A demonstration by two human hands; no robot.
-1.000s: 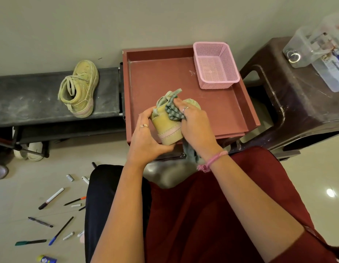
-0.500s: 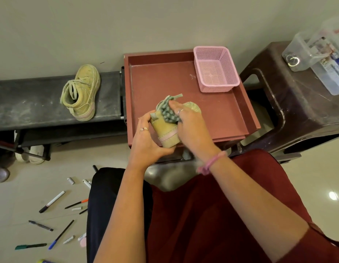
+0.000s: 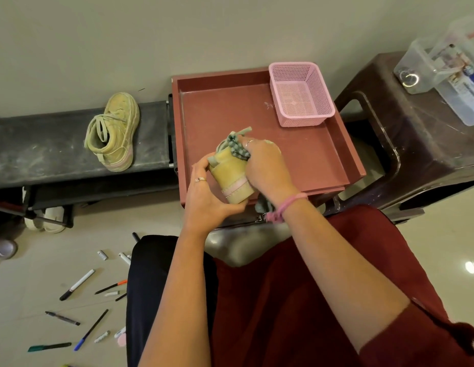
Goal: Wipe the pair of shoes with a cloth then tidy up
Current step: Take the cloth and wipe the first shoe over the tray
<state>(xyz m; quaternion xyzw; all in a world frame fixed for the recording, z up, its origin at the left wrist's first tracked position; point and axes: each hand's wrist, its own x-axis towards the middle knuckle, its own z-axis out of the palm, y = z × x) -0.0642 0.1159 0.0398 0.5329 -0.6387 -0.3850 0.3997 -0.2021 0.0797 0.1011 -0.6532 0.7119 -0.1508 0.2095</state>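
Over the near edge of the red tray [image 3: 297, 165]: two shoes total. One shoe in hand [image 3: 232, 181], heel toward me, toe pointing far, long axis running near-far, tilted. My left hand [image 3: 208, 197] grips its heel side, fingers curled round it. My right hand [image 3: 265, 168] pinches one checked cloth [image 3: 240, 151] against the upper, its tail hanging below my wrist. Second shoe [image 3: 114, 132] sits on the dark bench [image 3: 45, 152] at left, toe far. One pink basket [image 3: 301, 94] in the tray's far right corner.
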